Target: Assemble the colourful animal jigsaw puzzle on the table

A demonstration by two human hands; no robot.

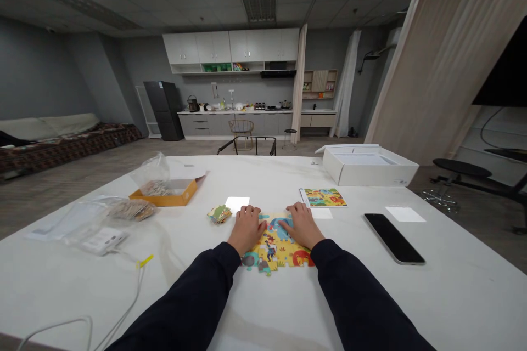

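A partly joined jigsaw puzzle [282, 247] lies flat on the white table, showing a blue elephant, a small figure and a red animal on yellow. Along its left edge rests my left hand [248, 228], fingers stretched over the upper left part. My right hand [303, 226] lies on the upper right part, fingers spread and touching the pieces. Both hands cover some of the picture. Just left of my left hand sits a small pile of loose puzzle pieces [219, 214]. Beyond my right hand is a picture card [325, 197] with similar artwork.
On the left are an orange box [181, 193] with a plastic bag, a bag of pieces [134, 209] and a white device [105, 241] with a cable [134, 290]. A black phone [393, 237] lies right. A white box [370, 170] stands at the back right.
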